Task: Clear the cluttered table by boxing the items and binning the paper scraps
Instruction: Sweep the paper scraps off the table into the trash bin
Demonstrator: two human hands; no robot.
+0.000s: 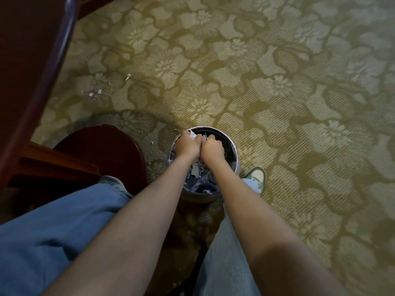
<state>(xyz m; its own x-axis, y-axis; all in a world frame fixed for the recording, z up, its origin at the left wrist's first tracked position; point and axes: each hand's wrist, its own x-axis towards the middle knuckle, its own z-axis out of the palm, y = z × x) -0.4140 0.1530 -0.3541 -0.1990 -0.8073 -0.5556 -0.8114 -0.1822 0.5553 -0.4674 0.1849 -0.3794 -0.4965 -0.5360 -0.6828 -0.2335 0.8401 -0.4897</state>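
Seen from above: left hand [189, 144] and right hand [212, 148] side by side, touching, over a round lined bin [233, 146] between the feet, fingers of both curled tight round white paper scraps [193, 136]. More paper down inside the bin. A few loose scraps [94, 93] on the patterned green carpet [277, 82] beside the dark wooden table [21, 60].

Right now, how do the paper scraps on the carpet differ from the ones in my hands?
The carpet scraps lie scattered; the held scraps are bunched in the left hand and right hand. Carpet scraps sit away from the bin; held scraps are above it. Both are small, pale torn pieces.
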